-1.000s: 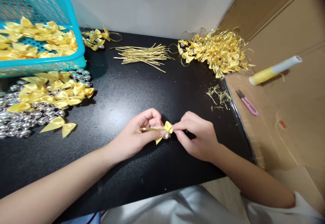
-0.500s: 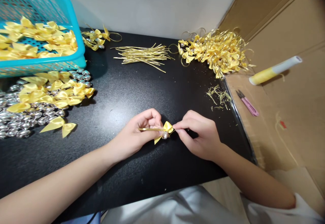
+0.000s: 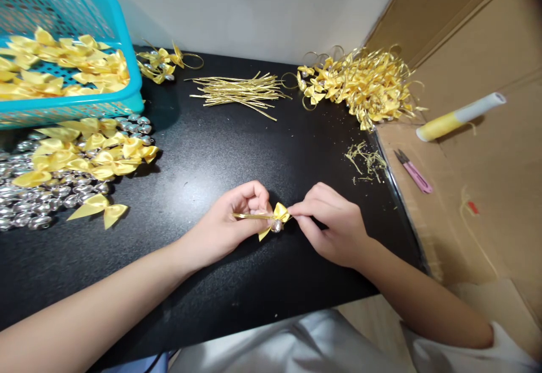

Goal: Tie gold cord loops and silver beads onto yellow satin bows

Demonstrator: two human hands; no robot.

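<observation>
My left hand (image 3: 228,223) and my right hand (image 3: 332,223) meet over the black table (image 3: 220,153), near its front edge. Between their fingertips sits a small yellow ribbon bow (image 3: 277,216) with a silver bead under it. A thin gold twist tie (image 3: 249,215) runs through the bow and lies across my left fingers. My left hand pinches the tie and the bow. My right thumb and forefinger pinch the bow's right side, where the tie's other end is hidden.
A teal basket (image 3: 122,51) of yellow bows stands back left; loose bows (image 3: 84,153) and silver beads (image 3: 29,203) lie before it. Gold ties (image 3: 237,91) lie at the back, a finished heap (image 3: 359,85) back right. Pink snips (image 3: 412,171) and a yellow-white stick (image 3: 459,116) rest on cardboard.
None of note: both hands stay on the bow, with my right fingers shifting only slightly at its right side.
</observation>
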